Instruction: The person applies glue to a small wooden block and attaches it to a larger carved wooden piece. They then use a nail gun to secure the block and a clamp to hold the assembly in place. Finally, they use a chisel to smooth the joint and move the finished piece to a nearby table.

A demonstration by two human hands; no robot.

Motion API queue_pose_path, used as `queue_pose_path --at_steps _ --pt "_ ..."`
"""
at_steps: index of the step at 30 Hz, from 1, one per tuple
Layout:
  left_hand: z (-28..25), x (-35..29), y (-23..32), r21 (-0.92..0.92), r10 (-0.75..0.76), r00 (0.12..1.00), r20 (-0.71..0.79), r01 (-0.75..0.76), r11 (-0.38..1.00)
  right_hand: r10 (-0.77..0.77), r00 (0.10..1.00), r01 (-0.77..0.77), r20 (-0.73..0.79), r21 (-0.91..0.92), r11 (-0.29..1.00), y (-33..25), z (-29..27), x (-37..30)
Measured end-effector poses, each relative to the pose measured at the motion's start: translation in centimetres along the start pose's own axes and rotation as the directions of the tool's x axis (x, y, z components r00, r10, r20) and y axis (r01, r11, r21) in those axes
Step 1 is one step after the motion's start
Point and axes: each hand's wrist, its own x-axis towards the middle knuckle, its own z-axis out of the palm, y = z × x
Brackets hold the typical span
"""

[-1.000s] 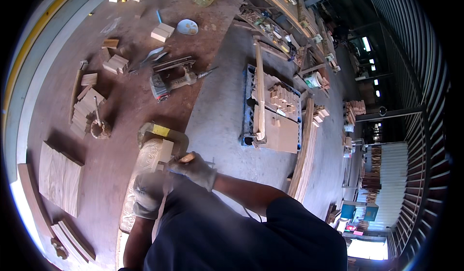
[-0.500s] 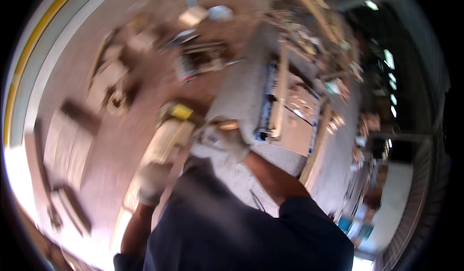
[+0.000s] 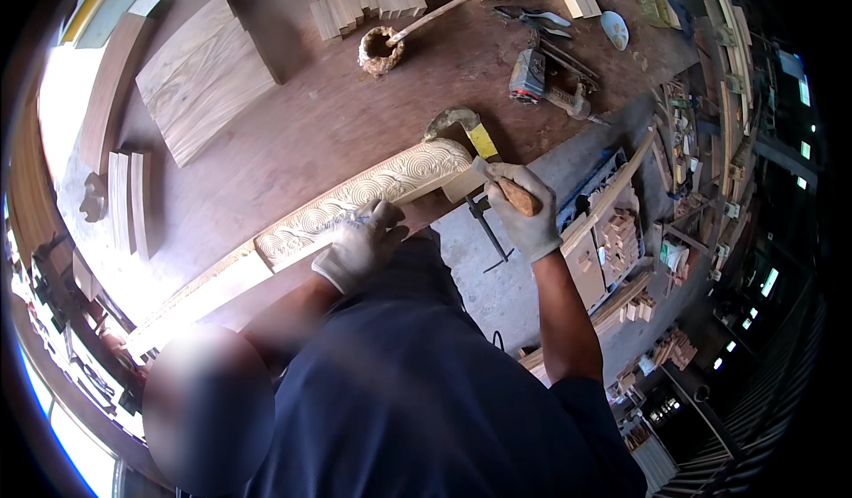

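Note:
A long pale board (image 3: 355,198) carved with swirls lies along the near edge of the workbench. My left hand (image 3: 362,248), in a light work glove, rests against its near side. Its fingers are curled, and what they may hold is hidden. Beyond the board's right end, my gloved right hand (image 3: 531,218) grips a chisel (image 3: 518,196) by its brown wooden handle, the flat metal blade pointing up and left. A clamp (image 3: 457,118) with a yellow section sits at that end of the board, its screw hanging below the bench edge.
On the workbench (image 3: 346,103) are a flat wood panel (image 3: 209,76), a crusted round pot (image 3: 380,51) with a stick, small wood blocks (image 3: 368,3) and a power tool (image 3: 529,76). Stacked timber (image 3: 621,236) stands on the right, beyond the bench edge.
The whole view has turned, and the board now slants more flatly across it. Motion blur has cleared. My right hand still holds the chisel; my left hand stays by the board.

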Motion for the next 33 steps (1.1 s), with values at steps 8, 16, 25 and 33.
queue_pose_path --at_steps 8,16,25,33 --pt "-0.6 0.5 -0.5 0.007 0.047 0.998 0.040 -0.047 0.999 -0.103 0.983 0.118 0.155 -0.085 0.989 -0.1 0.3 2.1" --pt "-0.8 0.4 -0.6 0.020 0.043 0.998 0.050 -0.044 0.999 -0.091 0.972 0.118 0.217 -0.115 0.986 0.2 0.3 2.3" --pt "-0.1 0.3 -0.8 -0.093 0.078 0.997 -0.010 -0.078 0.993 -0.118 0.891 0.249 0.438 -0.256 0.934 -0.3 -1.0 4.7" --pt "-0.9 0.3 -0.3 0.036 0.004 0.998 0.070 -0.007 0.999 -0.092 0.875 0.233 0.475 -0.247 0.941 -0.1 -1.9 5.5"
